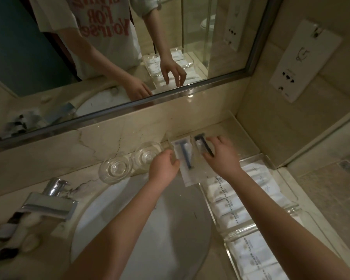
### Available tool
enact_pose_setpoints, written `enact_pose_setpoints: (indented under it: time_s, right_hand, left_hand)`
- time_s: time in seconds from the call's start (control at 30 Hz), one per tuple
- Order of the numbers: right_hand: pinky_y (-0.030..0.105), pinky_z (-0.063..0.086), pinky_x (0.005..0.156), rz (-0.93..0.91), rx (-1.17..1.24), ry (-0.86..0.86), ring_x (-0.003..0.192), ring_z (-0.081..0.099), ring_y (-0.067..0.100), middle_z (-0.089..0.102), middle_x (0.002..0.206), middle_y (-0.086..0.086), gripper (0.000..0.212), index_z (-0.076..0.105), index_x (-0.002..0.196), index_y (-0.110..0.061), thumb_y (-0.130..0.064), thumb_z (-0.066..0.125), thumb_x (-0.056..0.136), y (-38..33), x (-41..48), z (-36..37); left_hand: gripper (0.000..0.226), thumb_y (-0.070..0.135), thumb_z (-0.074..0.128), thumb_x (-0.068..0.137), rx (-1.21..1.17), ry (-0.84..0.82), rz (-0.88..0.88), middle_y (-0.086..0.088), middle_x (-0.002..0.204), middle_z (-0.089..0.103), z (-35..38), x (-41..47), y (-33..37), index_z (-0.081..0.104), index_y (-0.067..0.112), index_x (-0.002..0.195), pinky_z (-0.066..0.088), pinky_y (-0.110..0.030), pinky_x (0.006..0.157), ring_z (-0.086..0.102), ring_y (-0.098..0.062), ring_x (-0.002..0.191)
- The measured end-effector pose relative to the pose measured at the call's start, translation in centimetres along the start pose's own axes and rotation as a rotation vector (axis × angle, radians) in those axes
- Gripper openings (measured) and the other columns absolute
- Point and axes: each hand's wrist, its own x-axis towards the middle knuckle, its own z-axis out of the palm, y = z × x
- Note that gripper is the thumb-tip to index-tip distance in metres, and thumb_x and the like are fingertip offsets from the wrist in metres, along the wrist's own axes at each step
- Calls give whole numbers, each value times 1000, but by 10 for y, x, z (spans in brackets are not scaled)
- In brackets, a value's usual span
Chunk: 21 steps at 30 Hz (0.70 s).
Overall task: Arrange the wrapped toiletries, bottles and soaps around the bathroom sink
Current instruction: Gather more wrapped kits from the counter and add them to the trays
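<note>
Two wrapped razors in play at the back of the bench [233, 129], right of the sink [150, 235]. The left hand [163, 167] pinches the blue razor packet [185, 161] by its edge. The right hand [222, 156] curls fingers and thumb over the dark razor packet [201, 145] just beside it, near the tray [269, 157] of white sachets [236, 201].

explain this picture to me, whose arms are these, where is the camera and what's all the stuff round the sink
There is no machine here. A person wears a camera on the head, and it looks down at their own arms. The mirror shows their reflection. The left hand holds a blue razor pack. The right hand grips a black razor pack. By the sink are two glasses, a tap, a tray of white packets and blurred bottles.
</note>
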Motion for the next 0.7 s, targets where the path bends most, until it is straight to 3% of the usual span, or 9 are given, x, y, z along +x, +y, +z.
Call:
enact_pose_setpoints:
  time_s: [0.13, 0.27, 0.37, 0.47, 0.7]
  right_hand:
    - [38, 44, 87, -142, -16, -32, 110, 53, 34, 58, 123, 12, 45, 54, 126, -11, -25, 60, 84, -34, -21, -2]
    - [42, 47, 89, -267, -34, -119, 111, 54, 34, 59, 122, 12, 43, 55, 124, -11, -26, 60, 84, -76, -58, 6]
    - [36, 48, 86, -329, 15, -243, 106, 57, 29, 60, 120, 8, 40, 55, 124, -14, -26, 59, 86, -110, -88, 20]
    - [29, 46, 83, -370, 26, -471, 99, 62, 21, 64, 113, 1, 36, 56, 123, -20, -28, 59, 87, -149, -115, 43]
    - [31, 45, 91, -559, -76, -895, 105, 59, 20, 65, 112, 2, 38, 55, 123, -21, -36, 58, 88, -242, -172, 122]
  left_hand:
    - [38, 33, 55, 85, 226, 8, 125, -15, 112, 64, -32, -22, -13, 60, 7, 112, 49, -41, 89, 57, -33, 107]
    - [48, 41, 48, 78, 285, -44, 93, -14, 111, 64, -67, -70, -50, 61, 10, 111, 49, -41, 88, 58, -34, 107]
    - [43, 36, 54, 84, 263, -45, -14, -12, 119, 62, -89, -120, -87, 58, 11, 118, 46, -39, 94, 55, -30, 113]
    - [42, 33, 55, 88, 242, -40, -110, -11, 125, 59, -108, -170, -130, 55, 10, 123, 42, -33, 97, 53, -27, 118]
    - [44, 37, 52, 90, 194, -80, -481, -7, 129, 57, -157, -255, -248, 52, 11, 126, 43, -30, 92, 55, -25, 115]
